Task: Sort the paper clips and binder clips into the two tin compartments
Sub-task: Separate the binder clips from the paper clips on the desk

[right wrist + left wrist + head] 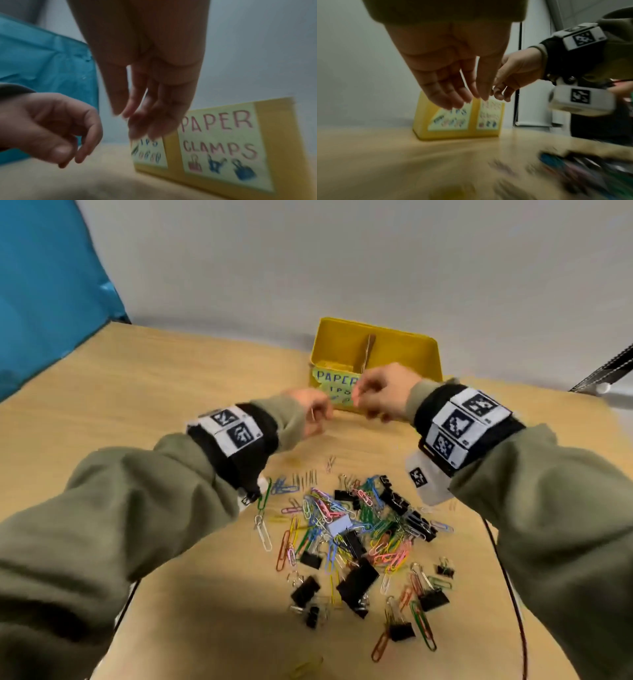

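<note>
My left hand (313,412) hovers in front of the yellow tin (404,354), fingers loosely curled; something thin and wiry shows at them, too blurred to say whether it's pinched. My right hand (383,395) is raised just before the tin's front wall near the cardboard divider (368,350), fingers bunched; can't tell if it holds a clip. The clip pile (359,535) is mostly unsorted on the table (137,378). Risk: releasing this close to the divider, so a clip lands in the wrong side, or short of the rim onto the table.
</note>
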Tool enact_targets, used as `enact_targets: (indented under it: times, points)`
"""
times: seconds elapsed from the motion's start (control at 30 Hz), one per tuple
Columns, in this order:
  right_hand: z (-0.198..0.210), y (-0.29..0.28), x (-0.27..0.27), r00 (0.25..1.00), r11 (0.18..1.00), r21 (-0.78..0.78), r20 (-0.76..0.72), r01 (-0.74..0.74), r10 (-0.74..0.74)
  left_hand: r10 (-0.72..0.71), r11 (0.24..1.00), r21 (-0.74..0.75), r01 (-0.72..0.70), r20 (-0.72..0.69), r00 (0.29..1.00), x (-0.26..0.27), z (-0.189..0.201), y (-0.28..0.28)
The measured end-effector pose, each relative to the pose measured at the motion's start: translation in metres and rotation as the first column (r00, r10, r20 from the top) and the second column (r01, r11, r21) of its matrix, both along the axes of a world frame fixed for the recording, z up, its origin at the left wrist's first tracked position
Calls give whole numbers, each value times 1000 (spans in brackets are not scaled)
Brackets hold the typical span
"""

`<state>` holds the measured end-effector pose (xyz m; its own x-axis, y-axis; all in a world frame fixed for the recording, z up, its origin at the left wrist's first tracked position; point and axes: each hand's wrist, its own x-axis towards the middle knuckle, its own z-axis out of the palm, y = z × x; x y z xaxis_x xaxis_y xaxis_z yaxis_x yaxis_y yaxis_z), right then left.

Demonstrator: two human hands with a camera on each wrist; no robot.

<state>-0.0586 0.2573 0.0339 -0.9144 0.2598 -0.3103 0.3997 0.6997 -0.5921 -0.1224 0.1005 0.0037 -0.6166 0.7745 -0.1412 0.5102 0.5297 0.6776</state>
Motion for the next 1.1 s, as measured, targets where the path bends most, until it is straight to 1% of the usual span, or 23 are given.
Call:
enact_targets:
  times: [0.03,0.07,0.13,0.17,0.2,0.27,0.33,0.4,0.43,0.47,0.5,0.57,0.6,0.63,0.67,0.73,0.8,0.83,0.9,0.93,0.97,1.03,1.1]
  points:
    - [-3,-7,13,977,991,63,188,-119,105,-146,982,-131,138,-50,988,15,-8,-8]
    - [-6,-13,23,919,970,108,356,-219,168,-275,934,-256,248,-74,959,26,-17,-13]
    - [-16,-23,42,808,937,134,554,-322,198,-453,808,-447,384,-54,890,46,-32,-27]
    - [-21,-27,48,782,927,146,592,-344,197,-514,756,-505,417,-63,855,51,-39,-29]
    - [-25,-30,55,780,923,165,598,-348,187,-548,701,-575,422,-56,835,56,-44,-35]
    - [-30,-31,62,812,909,224,555,-352,178,-540,650,-660,377,-52,840,61,-54,-47]
    - [-33,-25,66,859,871,347,491,-348,147,-476,663,-684,305,-70,877,65,-58,-60]
    - [-42,-22,69,918,846,452,383,-282,101,-451,674,-687,271,-93,887,73,-56,-68]
    - [-45,-23,72,934,841,466,338,-274,117,-456,684,-678,267,-112,883,77,-55,-67]
    - [-49,-27,75,924,837,445,344,-317,167,-468,689,-670,276,-122,875,82,-54,-65]
    - [-52,-33,78,883,826,389,396,-409,251,-482,683,-669,293,-111,869,86,-54,-62]
    - [-58,-46,85,743,751,273,538,-601,399,-492,668,-672,319,-77,867,97,-56,-60]
    - [-60,-49,88,703,703,285,575,-651,418,-487,666,-678,311,-80,870,102,-57,-61]
    - [-60,-51,89,712,686,327,576,-650,401,-484,664,-684,301,-86,871,106,-58,-63]
    - [-59,-51,89,754,708,365,551,-604,359,-485,654,-698,292,-90,870,108,-58,-67]
    - [-54,-42,90,837,793,386,478,-471,265,-456,636,-726,260,-82,886,108,-51,-68]
    - [-50,-33,94,870,835,365,432,-411,239,-402,657,-725,207,-104,910,104,-42,-63]
    - [-48,-31,97,856,831,347,446,-434,261,-385,682,-707,188,-128,914,102,-39,-58]
    - [-47,-35,104,757,775,285,555,-564,346,-392,727,-656,204,-153,907,97,-38,-44]
    - [-49,-39,108,705,735,268,601,-623,377,-412,735,-638,229,-151,899,95,-39,-35]
    - [-52,-43,109,682,709,280,628,-647,374,-427,730,-637,246,-144,893,91,-40,-26]
    - [-57,-50,106,735,717,347,590,-605,334,-412,702,-679,216,-140,900,82,-38,-10]
    - [-67,-47,98,819,770,400,508,-497,265,-362,681,-720,138,-167,917,75,-34,-3]
